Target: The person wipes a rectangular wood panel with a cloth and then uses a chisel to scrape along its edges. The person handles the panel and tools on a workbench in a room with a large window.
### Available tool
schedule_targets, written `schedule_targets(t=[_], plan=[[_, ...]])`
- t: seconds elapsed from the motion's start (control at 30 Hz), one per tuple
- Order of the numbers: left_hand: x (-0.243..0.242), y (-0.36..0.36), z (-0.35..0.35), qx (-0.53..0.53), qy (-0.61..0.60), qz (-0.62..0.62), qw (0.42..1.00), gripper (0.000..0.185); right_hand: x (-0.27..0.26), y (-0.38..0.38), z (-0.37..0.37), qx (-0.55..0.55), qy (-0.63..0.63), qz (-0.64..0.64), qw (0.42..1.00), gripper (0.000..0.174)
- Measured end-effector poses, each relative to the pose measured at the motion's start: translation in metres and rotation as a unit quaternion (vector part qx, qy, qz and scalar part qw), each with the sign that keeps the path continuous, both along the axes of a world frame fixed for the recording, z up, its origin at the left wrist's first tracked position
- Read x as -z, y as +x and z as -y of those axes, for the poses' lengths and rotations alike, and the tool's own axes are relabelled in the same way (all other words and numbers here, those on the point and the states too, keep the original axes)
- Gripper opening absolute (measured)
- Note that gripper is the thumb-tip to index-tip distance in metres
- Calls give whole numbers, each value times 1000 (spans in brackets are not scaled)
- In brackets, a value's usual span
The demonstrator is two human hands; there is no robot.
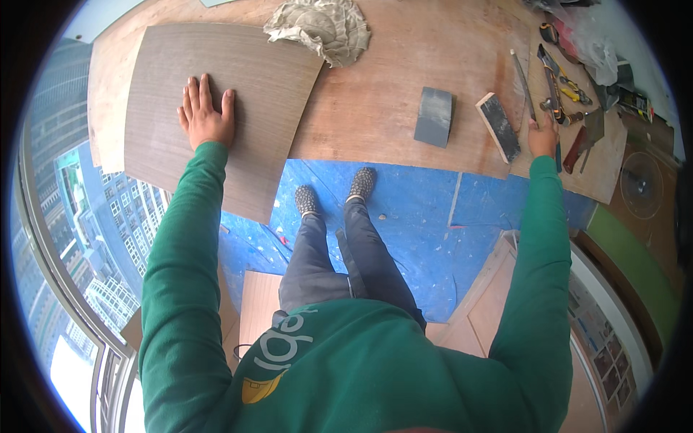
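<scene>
My left hand (208, 122) lies flat with fingers spread on a brown wood-grain panel (260, 81). The panel rests on the plywood worktop (373, 103), and its near corner juts over the front edge. Over at the right, my right hand (543, 139) is curled around the near end of a long thin file-like tool (523, 84). Part of its grip is hidden. A dark teal handle (559, 157) shows beside that wrist. Left of it lie a sanding block (499, 129) with a dark worn face and a grey abrasive-looking block (434, 116).
A crumpled cloth (322, 30) overlaps the panel's far edge. Beyond my right hand lie a utility knife (549, 67), yellow-handled pliers (575, 92), a red-handled scraper (576, 149) and a tape measure (548, 33). Blue sheeting (417, 254) covers the floor. A window (103, 216) is at left.
</scene>
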State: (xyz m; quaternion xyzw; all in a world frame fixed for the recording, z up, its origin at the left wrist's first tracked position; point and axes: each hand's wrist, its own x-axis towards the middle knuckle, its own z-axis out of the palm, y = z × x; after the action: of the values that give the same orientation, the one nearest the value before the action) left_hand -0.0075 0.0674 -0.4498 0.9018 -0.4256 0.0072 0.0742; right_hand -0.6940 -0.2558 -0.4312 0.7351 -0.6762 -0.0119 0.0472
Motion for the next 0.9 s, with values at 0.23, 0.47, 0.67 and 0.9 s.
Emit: schedule_targets(t=[0.23, 0.47, 0.67, 0.9], plan=[[-3, 0, -10, -9, 12, 13, 1000, 73, 17, -4, 7, -9, 98, 15, 995, 40], [1, 0, -10, 13, -21, 10, 1000, 76, 23, -18, 4, 27, 69, 62, 995, 30], [-19, -21, 12, -2, -17, -53, 998, 75, -5, -42, -25, 8, -52, 328, 943, 33], [-18, 4, -66, -146, -189, -25, 971, 86, -69, 115, -186, 127, 152, 599, 776, 21]])
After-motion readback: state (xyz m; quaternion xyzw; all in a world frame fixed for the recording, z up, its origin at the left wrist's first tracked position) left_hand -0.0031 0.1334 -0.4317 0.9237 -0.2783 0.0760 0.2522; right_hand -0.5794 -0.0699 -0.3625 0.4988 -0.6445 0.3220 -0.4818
